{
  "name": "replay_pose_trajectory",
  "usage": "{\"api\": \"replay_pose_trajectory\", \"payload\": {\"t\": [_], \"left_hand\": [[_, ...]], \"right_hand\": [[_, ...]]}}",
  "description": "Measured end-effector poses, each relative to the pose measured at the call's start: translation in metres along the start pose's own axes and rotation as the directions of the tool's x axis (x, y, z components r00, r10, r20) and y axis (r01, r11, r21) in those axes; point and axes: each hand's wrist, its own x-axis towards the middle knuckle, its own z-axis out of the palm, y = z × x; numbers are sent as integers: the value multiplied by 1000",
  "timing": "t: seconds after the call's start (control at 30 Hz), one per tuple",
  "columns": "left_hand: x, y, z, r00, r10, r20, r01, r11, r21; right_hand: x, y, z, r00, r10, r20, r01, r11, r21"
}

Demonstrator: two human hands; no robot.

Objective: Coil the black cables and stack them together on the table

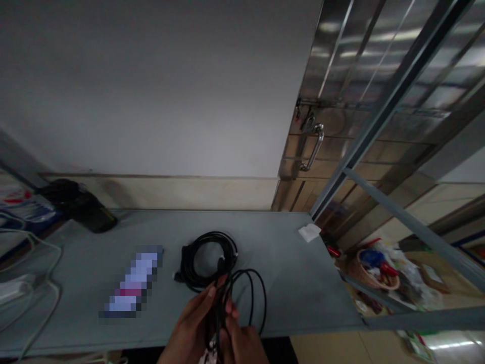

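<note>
- Jointly, strands of a black cable (218, 316) are gripped by two bare hands above the near edge of a grey bench (299, 288).
- By the left hand (191, 323), the strands are pinched, its thumb and fingers drawn narrow around them.
- By the right hand (242, 338), the same bunch is clasped, its fingers curled in; some of the fingertips are hidden.
- To the right of the grip, a loose loop (265, 298) of cable is bowed out toward the bench's right edge.
- Just beyond the hands, a round black coil (188, 265) is laid flat on the bench, between the near and far edges; whether it is joined to the held strands cannot be told.
- Left of the coil, well apart from the hands, a pixelated phone-like object (132, 283) is set at a slant.
- Near the far right corner, a white scrap of paper (309, 232) is seen.
- Toward the far left corner, a dark bag-like object (91, 210) is placed; along the left end, a white cord (57, 293) is strewn.
- Past the right edge, lower down, a basket (361, 281) is filled with blue and red items.
</note>
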Motion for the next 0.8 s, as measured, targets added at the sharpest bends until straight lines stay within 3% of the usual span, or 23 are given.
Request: {"api": "replay_pose_trajectory", "payload": {"t": [0.13,0.27,0.37,0.47,0.57,0.67,0.73,0.8], "left_hand": [[1,17,16,998,59,30,-58,997,-55],[9,35,21,989,141,-45,-146,983,-114],[25,47,9,967,225,-123,-228,974,-14],[49,56,-16,929,349,-122,-324,927,188],[72,64,-45,862,499,-87,-386,758,525],[92,67,-74,770,638,5,-382,455,805],[104,62,-92,695,715,75,-360,256,897],[115,52,-106,635,765,105,-319,136,938]], "right_hand": [[24,3,-27,980,-188,-61,187,982,-28],[60,-7,-52,971,-208,-117,199,976,-85],[91,-11,-60,964,-266,-18,258,948,-186],[120,-5,-54,944,-283,171,321,908,-271],[138,7,-42,918,-254,305,345,890,-297],[144,19,-31,922,-228,314,319,906,-280],[145,24,-25,929,-213,304,299,915,-272],[144,28,-22,927,-224,300,309,910,-275]]}}
